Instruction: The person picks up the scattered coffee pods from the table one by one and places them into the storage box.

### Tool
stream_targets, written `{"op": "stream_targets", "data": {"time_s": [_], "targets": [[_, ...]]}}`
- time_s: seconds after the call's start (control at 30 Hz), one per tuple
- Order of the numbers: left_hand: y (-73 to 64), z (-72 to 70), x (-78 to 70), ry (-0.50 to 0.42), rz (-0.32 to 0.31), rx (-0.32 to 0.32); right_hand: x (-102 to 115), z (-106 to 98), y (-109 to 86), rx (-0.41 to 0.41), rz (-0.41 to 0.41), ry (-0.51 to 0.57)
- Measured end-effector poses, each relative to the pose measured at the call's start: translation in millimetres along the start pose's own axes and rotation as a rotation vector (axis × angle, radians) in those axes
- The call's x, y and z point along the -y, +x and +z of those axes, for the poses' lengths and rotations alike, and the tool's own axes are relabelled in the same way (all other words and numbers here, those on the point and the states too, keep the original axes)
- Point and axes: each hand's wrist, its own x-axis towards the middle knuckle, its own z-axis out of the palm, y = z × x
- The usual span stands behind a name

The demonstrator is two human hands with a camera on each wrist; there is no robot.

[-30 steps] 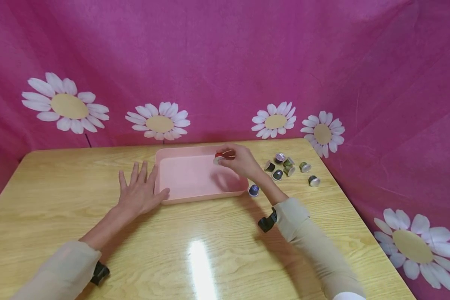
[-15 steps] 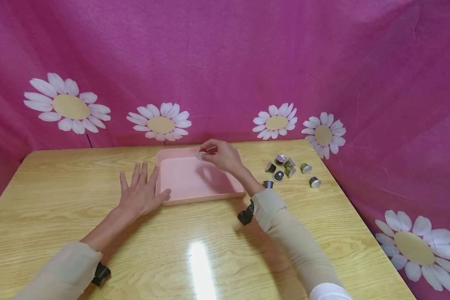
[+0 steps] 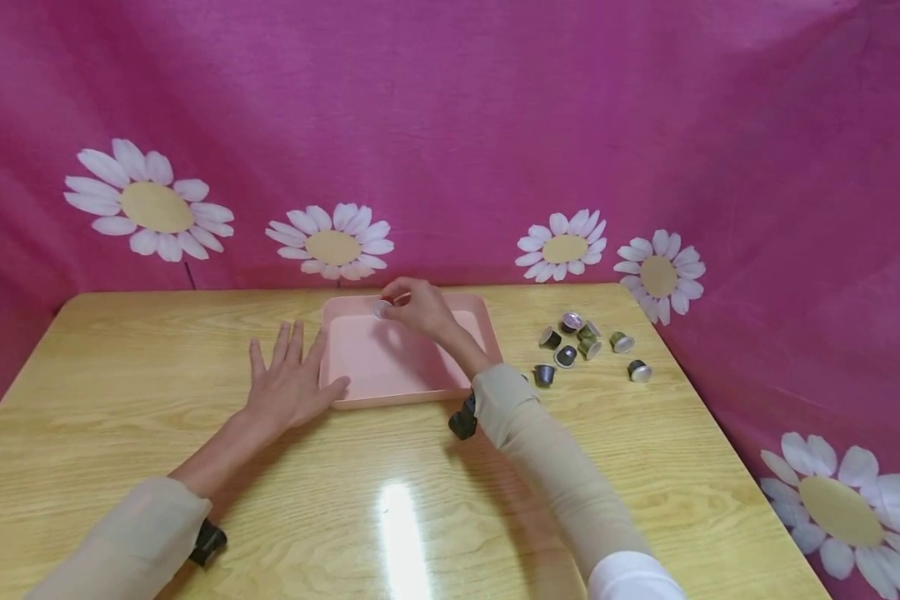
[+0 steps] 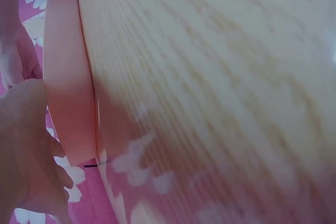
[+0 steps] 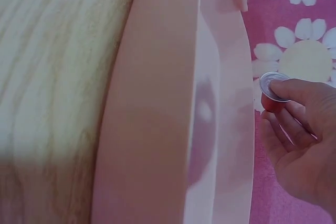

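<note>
Two hands work well apart from each other: our right hand [image 3: 423,315] pinches a red capsule [image 5: 271,103], thumb against its silver lid and fingers about its body, while our left hand [image 3: 288,396] lies with straight, spread fingers at the left end of the pink tray [image 3: 356,362], thumb at the near left corner. In the head view we see the capsule just left of the right fingertips, in front of the tray's far wall, its lid turned leftward; the right wrist view shows it apart from that wall, so we judge it is held up, but how far inside the rim we cannot tell. The tray's long axis runs left to right, and our right sleeve [image 3: 525,417] slants toward its near right corner, between the tray and much of what lies beyond. Right of the tray we count at least eight loose capsules [image 3: 566,357], one dark capsule [image 3: 543,376] closest to the sleeve, which may hide another. All sit on the wooden table [image 3: 307,500], and behind its far edge hangs a pink cloth [image 3: 457,125] with white flowers [image 3: 333,247].
</note>
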Motion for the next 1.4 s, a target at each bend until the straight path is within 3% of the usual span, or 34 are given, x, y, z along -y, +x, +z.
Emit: {"op": "stream_targets", "data": {"time_s": [0.33,0.93,1.4], "targets": [[0.0,0.2,-0.4,0.0,-0.011,0.007,-6.6,14.2,15.0,0.037,0.001,-0.119],[1.7,2.9,-0.5,0.017,-0.01,0.017,-10.4,35.7,14.6,0.024,0.004,-0.133],[2.2,0.6,1.0,0.015,-0.011,0.012,-12.1,45.4,19.4,0.035,-0.051,-0.248]]}}
